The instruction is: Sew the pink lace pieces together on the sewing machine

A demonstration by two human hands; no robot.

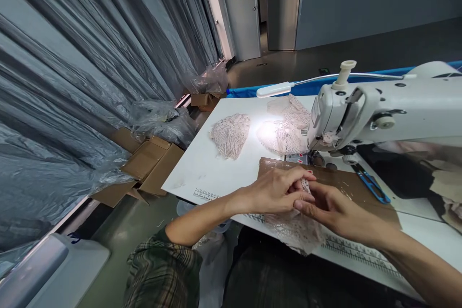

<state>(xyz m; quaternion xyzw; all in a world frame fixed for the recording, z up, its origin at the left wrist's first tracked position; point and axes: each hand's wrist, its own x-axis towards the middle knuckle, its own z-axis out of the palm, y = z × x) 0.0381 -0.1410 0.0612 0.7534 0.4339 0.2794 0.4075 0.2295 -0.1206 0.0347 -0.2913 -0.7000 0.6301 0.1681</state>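
Both of my hands meet in front of the sewing machine, over the table's near edge. My left hand is closed, pinching a pale pink piece of lace. Facing it, my right hand has its thumb and fingers closed on the same lace. A narrow strip of the lace shows between the fingers, and the rest drapes down over the table edge toward my lap. Behind my hands lies a brown board by the needle area.
On the white table lie a lace piece at left and more lace under the lamp. Blue thread snips rest right of the needle. Cardboard boxes stand on the floor at left.
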